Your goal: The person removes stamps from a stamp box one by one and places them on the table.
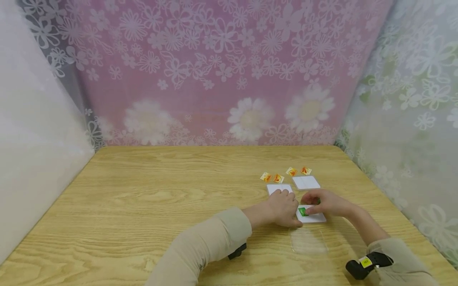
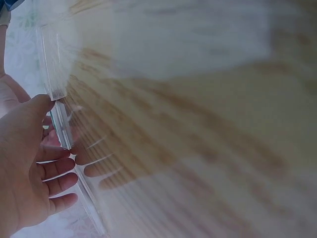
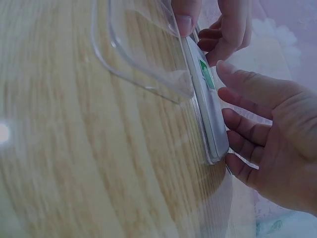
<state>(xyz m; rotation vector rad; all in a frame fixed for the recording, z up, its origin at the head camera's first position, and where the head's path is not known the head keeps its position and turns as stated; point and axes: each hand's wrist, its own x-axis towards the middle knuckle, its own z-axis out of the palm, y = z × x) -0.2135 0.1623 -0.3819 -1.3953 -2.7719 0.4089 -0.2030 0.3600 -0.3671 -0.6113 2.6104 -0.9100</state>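
A white rectangular tray (image 1: 316, 219) lies in front of both hands, with a small green picture tile (image 1: 303, 212) on its left part. My left hand (image 1: 284, 208) grips the tray's left end between thumb and fingers, as the right wrist view shows too. My right hand (image 1: 327, 202) is over the tray's right part. Its thumb (image 3: 242, 82) is extended with the tip beside the green tile (image 3: 207, 74), and the other fingers reach loosely along the far edge. Another bit of green (image 1: 319, 201) shows under the right fingers, mostly hidden.
A clear plastic cover (image 1: 309, 241) lies nearer me on the wooden table (image 1: 143, 206). Beyond the hands are two more white trays, one left (image 1: 279, 187) and one right (image 1: 306, 182). Several small orange-and-yellow picture tiles (image 1: 291, 171) lie behind them. Flowered curtains (image 1: 229, 71) hang around the table.
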